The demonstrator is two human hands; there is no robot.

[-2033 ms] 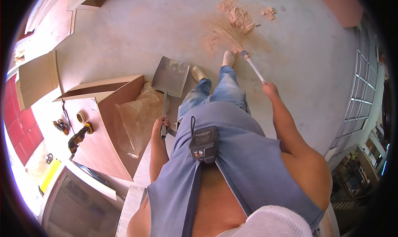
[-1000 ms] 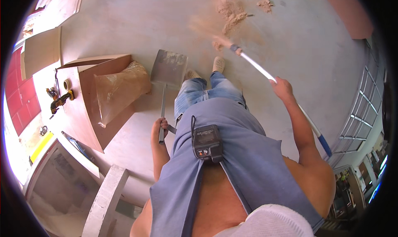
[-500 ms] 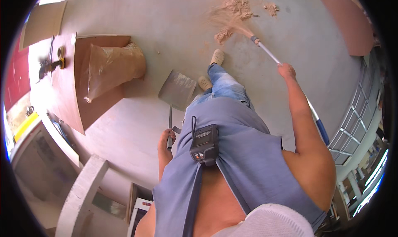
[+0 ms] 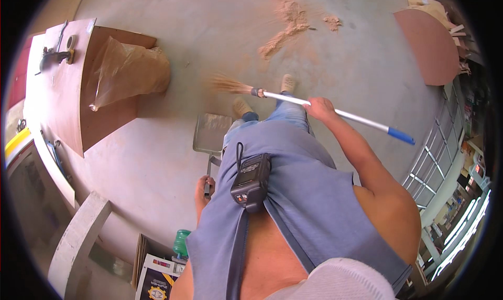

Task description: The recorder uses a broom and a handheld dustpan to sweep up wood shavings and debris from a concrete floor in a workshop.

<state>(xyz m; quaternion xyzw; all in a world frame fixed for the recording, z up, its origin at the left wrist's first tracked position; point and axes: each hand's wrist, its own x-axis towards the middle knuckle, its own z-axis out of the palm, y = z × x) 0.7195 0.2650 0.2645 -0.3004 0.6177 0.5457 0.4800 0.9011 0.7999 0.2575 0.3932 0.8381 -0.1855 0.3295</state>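
My right hand (image 4: 320, 109) is closed round the white shaft of a broom (image 4: 361, 121) with a blue end grip. The broom lies across in front of my legs, its straw bristles blurred and pointing left above the floor near my shoe. My left hand (image 4: 205, 186), low at my side, grips the handle of a metal dustpan (image 4: 211, 132). The pan hangs just left of my legs, and part of its handle is hidden by my fingers. Ahead on the floor lies a spread of pale brown sawdust (image 4: 285, 32), with a smaller clump (image 4: 332, 22) to its right.
On the left, a wooden box (image 4: 86, 90) holds a large plastic sack (image 4: 131, 69), with a power tool (image 4: 55, 59) on top. A rounded brown board (image 4: 428, 45) and a metal grille (image 4: 435, 153) stand on the right. A green water bottle (image 4: 181, 242) is at lower left.
The broom has swung from the sawdust toward my left, its bristles now near my feet. The sawdust has been drawn nearer in a streak. The dustpan has turned and sits lower in view.
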